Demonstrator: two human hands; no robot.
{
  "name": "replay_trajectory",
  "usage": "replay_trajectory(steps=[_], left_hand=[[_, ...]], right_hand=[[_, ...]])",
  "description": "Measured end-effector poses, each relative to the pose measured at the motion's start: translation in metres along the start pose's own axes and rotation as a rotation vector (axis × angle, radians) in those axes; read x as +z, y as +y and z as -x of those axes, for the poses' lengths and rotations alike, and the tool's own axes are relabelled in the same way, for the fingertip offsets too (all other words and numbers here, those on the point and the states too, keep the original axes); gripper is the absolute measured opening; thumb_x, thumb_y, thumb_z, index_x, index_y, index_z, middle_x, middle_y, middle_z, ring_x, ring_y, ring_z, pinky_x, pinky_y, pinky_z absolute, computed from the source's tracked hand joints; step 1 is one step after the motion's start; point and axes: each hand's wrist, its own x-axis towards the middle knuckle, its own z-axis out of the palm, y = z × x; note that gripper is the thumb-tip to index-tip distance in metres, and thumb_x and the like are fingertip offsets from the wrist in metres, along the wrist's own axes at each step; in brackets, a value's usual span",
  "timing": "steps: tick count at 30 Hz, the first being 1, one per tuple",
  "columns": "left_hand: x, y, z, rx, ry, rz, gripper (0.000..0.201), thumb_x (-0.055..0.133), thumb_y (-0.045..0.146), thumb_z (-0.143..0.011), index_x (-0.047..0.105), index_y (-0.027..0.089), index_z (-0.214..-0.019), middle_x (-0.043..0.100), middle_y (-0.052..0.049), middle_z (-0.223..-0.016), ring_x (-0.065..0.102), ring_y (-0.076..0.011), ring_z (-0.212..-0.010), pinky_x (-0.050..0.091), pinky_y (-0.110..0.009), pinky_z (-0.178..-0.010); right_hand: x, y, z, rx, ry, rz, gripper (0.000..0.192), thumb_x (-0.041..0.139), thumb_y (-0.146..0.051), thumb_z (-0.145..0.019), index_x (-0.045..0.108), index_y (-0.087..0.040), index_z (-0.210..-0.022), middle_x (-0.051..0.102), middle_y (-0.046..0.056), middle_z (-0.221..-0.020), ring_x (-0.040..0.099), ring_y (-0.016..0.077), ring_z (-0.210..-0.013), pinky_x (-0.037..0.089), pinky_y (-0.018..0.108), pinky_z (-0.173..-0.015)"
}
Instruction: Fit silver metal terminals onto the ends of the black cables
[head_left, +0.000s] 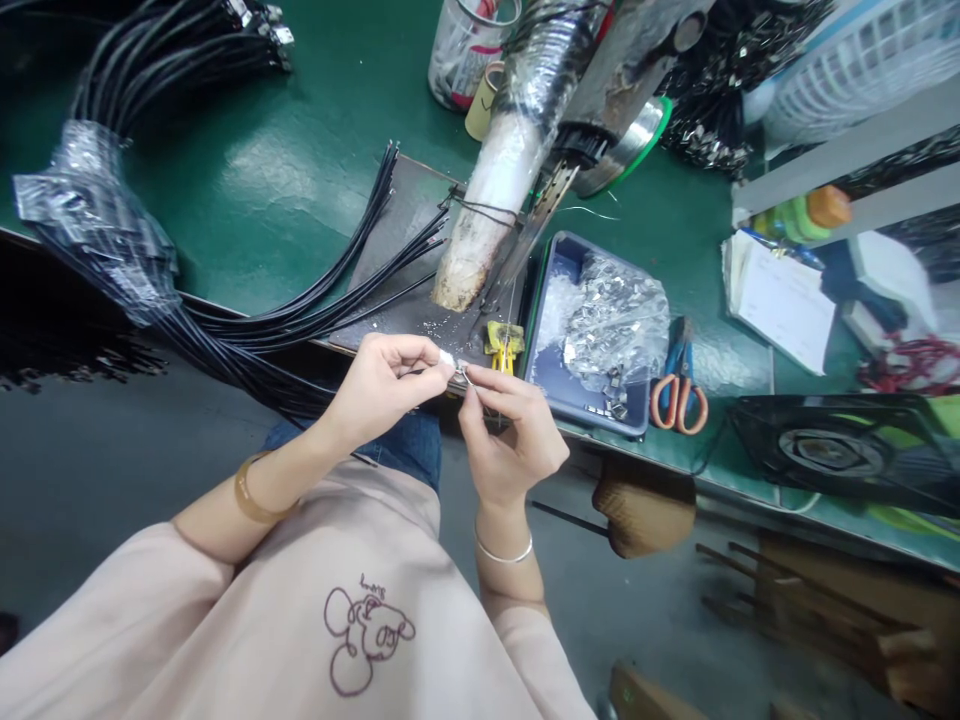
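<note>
In front of my body, both hands meet at the table's near edge. My left hand (pixel 394 385) is closed in a pinch on a black cable, with something white around a fingertip. My right hand (pixel 514 425) is also closed, its thumb and finger pinching a small silvery metal piece (pixel 466 374) at the cable's end. The fingers partly hide this piece, so its exact shape is unclear. Left of my hands, a bundle of black cables (pixel 292 315) fans its ends over a dark plate (pixel 409 190). A yellow clip-like part (pixel 504 345) sits just beyond my right fingers.
A pale wrapped post (pixel 487 200) and a soldering-iron-like metal rod (pixel 536 220) angle down above my hands. Right of them are a blue tray (pixel 544 375) with bagged metal parts, orange-handled scissors (pixel 679 395), a notepad (pixel 780 305) and a black fan (pixel 840 450).
</note>
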Motion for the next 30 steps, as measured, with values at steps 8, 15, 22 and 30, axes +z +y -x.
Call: replay_trajectory(steps=[8, 15, 22, 30], left_hand=[[0.006, 0.001, -0.007, -0.002, 0.032, 0.036, 0.011, 0.066, 0.022, -0.065, 0.069, 0.012, -0.06, 0.064, -0.001, -0.059, 0.052, -0.0093, -0.056, 0.043, -0.02, -0.054], [0.009, 0.005, -0.013, 0.017, 0.083, -0.028, 0.014, 0.065, 0.024, -0.065, 0.063, 0.013, -0.056, 0.059, 0.0, -0.056, 0.05, -0.0085, -0.054, 0.04, -0.018, -0.05], [0.012, 0.003, -0.019, 0.033, 0.111, -0.063, 0.013, 0.065, 0.024, -0.065, 0.064, 0.013, -0.059, 0.058, 0.001, -0.055, 0.049, -0.0082, -0.052, 0.041, -0.018, -0.048], [0.012, 0.004, -0.019, 0.041, 0.132, -0.053, 0.012, 0.066, 0.023, -0.065, 0.069, 0.012, -0.064, 0.063, -0.001, -0.06, 0.052, -0.0083, -0.054, 0.046, -0.017, -0.05]], right_hand=[[0.003, 0.006, -0.001, -0.086, 0.002, 0.093, 0.02, 0.069, -0.004, -0.086, 0.061, -0.022, -0.092, 0.079, 0.004, -0.095, 0.077, 0.0154, -0.085, 0.064, 0.026, -0.077], [0.008, 0.008, -0.006, -0.067, 0.023, 0.123, 0.019, 0.067, -0.005, -0.088, 0.06, -0.022, -0.092, 0.078, 0.004, -0.095, 0.076, 0.0144, -0.087, 0.062, 0.026, -0.079], [0.011, 0.012, -0.012, -0.033, 0.036, 0.082, 0.018, 0.067, -0.004, -0.087, 0.061, -0.021, -0.091, 0.077, 0.003, -0.095, 0.075, 0.0143, -0.088, 0.061, 0.027, -0.081], [0.011, 0.012, -0.015, -0.019, 0.032, 0.088, 0.017, 0.068, -0.005, -0.088, 0.062, -0.021, -0.091, 0.077, 0.002, -0.096, 0.075, 0.0144, -0.088, 0.062, 0.029, -0.08]])
